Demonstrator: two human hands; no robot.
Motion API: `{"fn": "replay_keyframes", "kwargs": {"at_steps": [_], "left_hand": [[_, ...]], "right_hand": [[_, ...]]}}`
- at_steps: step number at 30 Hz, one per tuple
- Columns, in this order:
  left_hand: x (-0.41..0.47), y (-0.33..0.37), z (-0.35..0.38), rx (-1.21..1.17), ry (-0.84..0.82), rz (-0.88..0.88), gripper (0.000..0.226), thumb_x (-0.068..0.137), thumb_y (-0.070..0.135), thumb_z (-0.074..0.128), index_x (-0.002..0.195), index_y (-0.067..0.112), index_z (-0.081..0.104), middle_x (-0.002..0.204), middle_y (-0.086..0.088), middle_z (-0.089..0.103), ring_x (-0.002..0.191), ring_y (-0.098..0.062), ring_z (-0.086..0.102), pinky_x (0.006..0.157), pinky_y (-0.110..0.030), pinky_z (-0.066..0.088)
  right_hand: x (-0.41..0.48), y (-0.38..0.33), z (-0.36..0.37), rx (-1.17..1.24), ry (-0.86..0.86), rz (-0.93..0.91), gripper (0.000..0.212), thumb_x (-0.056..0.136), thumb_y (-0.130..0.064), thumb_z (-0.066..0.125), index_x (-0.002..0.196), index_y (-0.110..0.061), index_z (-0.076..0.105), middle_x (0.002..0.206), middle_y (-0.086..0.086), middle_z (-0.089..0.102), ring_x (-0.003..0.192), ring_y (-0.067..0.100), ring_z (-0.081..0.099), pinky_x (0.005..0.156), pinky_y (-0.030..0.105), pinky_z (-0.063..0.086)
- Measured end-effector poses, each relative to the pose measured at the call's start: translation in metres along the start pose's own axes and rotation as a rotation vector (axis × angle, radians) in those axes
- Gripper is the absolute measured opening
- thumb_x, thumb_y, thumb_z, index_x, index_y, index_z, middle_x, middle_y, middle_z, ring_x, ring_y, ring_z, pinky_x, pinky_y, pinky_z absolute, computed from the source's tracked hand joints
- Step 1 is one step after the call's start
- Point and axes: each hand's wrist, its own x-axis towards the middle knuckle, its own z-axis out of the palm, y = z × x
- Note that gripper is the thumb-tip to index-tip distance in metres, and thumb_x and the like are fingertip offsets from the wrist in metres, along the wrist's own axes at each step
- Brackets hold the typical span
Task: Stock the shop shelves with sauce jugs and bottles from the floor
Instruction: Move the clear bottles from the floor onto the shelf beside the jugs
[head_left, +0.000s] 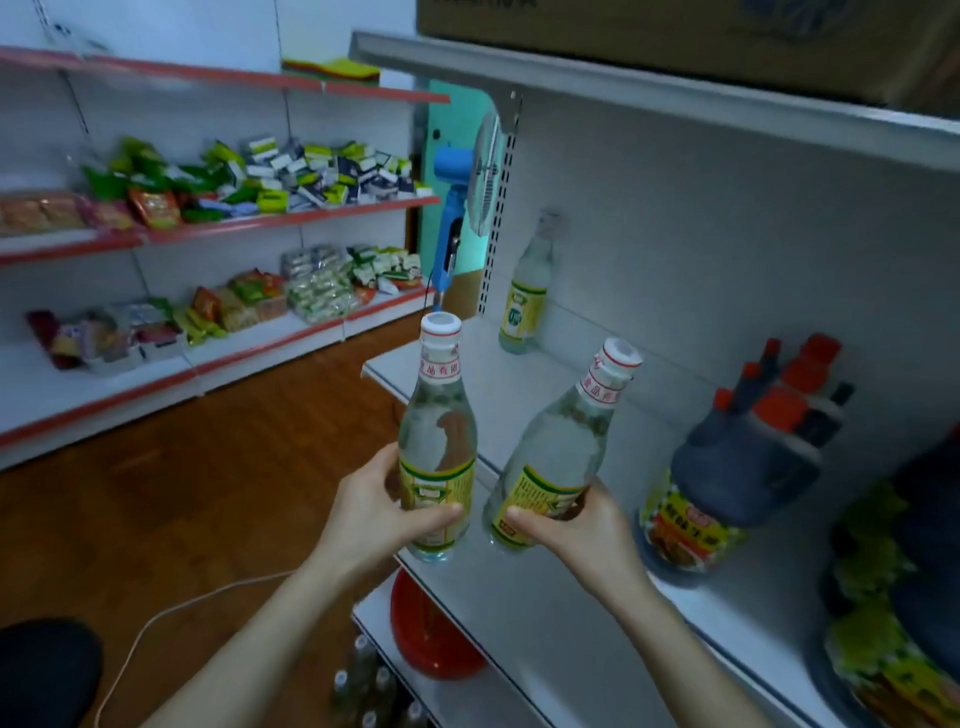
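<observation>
While both hands are up, the grey shelf unit (701, 249) fills the right side. Its middle board (519, 405) is at hand level, with the lower board (371, 623) beneath. The top board (675, 98) carries a cardboard box (675, 36).

- Red-edged wall shelving (234, 223) on the left, loaded with snack packets (291, 176). Wood floor (208, 493) between the two units.
- Dark sauce jug (727, 467), red cap, yellow-red label, stands on the middle board right of the hands. More jugs (815, 384) just behind it.
- Blue fan (457, 208) past the unit's far end.
- Red round object (431, 639) on the lower board, type unclear.
- Left bottle (436, 441): clear, white cap, yellow-green label, upright, base at the middle board's front edge. Contact with the board: can't tell.
- Right bottle (556, 452): same type, tilted with neck leaning right, over the board. Contact: can't tell.
- Third bottle (524, 291), same type, upright at the board's back, well apart.
- Floor bottles (363, 680) clustered at the unit's foot.
- Left hand (379, 509) wraps the left bottle at its label, thumb across the front.
- Right hand (576, 525) wraps the right bottle's lower body, thumb on the label.
- White cable (171, 618) on the floor.
</observation>
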Motion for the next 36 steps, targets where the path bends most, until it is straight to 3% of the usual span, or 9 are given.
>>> {"fn": "replay_keyframes", "kwargs": {"at_steps": [3,6,8,14,19,26,30,33,36], "left_hand": [[0.032,0.012,0.004,0.007,0.014,0.027,0.059,0.056,0.034,0.087,0.104,0.033,0.054,0.095,0.023,0.061,0.088,0.002,0.059,0.071,-0.014,0.046],[0.06,0.019,0.006,0.013,0.011,0.041,0.051,0.06,0.025,0.085,0.098,0.036,0.053,0.091,0.023,0.06,0.084,0.004,0.058,0.064,-0.007,0.044],[0.078,0.019,0.008,0.02,-0.005,0.04,0.048,0.062,0.023,0.085,0.09,0.04,0.05,0.088,0.021,0.061,0.082,0.004,0.058,0.061,-0.007,0.045],[0.135,0.011,0.02,-0.025,-0.074,0.005,0.051,0.06,0.019,0.085,0.1,0.026,0.055,0.087,0.015,0.063,0.08,-0.002,0.057,0.057,-0.01,0.041],[0.186,-0.007,0.03,0.027,-0.2,0.004,0.052,0.061,0.023,0.085,0.101,0.026,0.053,0.088,0.01,0.061,0.075,0.005,0.054,0.058,-0.009,0.038],[0.231,-0.015,0.048,0.024,-0.353,0.1,0.048,0.064,0.022,0.083,0.101,0.025,0.053,0.088,0.01,0.062,0.076,0.006,0.055,0.059,-0.008,0.04],[0.247,-0.013,0.06,0.0,-0.406,0.114,0.05,0.068,0.022,0.081,0.107,0.023,0.051,0.094,0.007,0.059,0.077,-0.001,0.053,0.062,-0.011,0.039],[0.246,-0.02,0.067,-0.058,-0.403,0.104,0.062,0.068,0.024,0.081,0.119,0.023,0.046,0.101,0.008,0.058,0.091,-0.009,0.056,0.078,-0.023,0.046],[0.237,-0.04,0.074,-0.095,-0.39,0.108,0.068,0.062,0.024,0.085,0.116,0.028,0.044,0.107,0.009,0.057,0.099,-0.008,0.057,0.086,-0.03,0.05]], "right_hand": [[0.031,-0.007,-0.007,0.005,0.034,0.006,0.047,0.057,-0.029,0.085,0.098,-0.019,0.064,0.089,-0.008,0.072,0.08,0.001,0.067,0.071,0.022,0.053],[0.056,-0.011,-0.012,0.016,0.051,0.004,0.041,0.059,-0.022,0.084,0.094,-0.022,0.062,0.083,-0.014,0.068,0.07,-0.01,0.063,0.06,0.006,0.046],[0.069,-0.009,-0.012,0.007,0.069,0.015,0.04,0.059,-0.02,0.085,0.09,-0.024,0.059,0.08,-0.019,0.064,0.066,-0.013,0.06,0.056,0.004,0.044],[0.098,0.001,-0.003,-0.048,0.152,0.07,0.043,0.058,-0.022,0.086,0.085,-0.03,0.054,0.084,-0.015,0.064,0.078,-0.004,0.06,0.064,0.013,0.046],[0.115,0.007,0.009,-0.08,0.262,0.179,0.05,0.057,-0.025,0.086,0.098,-0.018,0.058,0.093,-0.004,0.067,0.086,0.01,0.064,0.075,0.027,0.052],[0.131,0.008,0.017,-0.085,0.439,0.286,0.047,0.059,-0.026,0.085,0.096,-0.019,0.057,0.092,-0.004,0.065,0.087,0.013,0.064,0.078,0.027,0.051],[0.14,0.005,0.017,-0.141,0.51,0.339,0.05,0.063,-0.031,0.083,0.101,-0.016,0.055,0.096,-0.002,0.063,0.093,0.017,0.063,0.079,0.026,0.048],[0.142,0.005,0.021,-0.16,0.535,0.357,0.057,0.064,-0.034,0.081,0.108,-0.013,0.051,0.107,0.003,0.064,0.1,0.022,0.062,0.08,0.029,0.048],[0.137,0.01,0.03,-0.105,0.565,0.332,0.056,0.065,-0.026,0.083,0.105,-0.018,0.044,0.102,-0.003,0.059,0.092,0.013,0.061,0.075,0.022,0.046]]}}
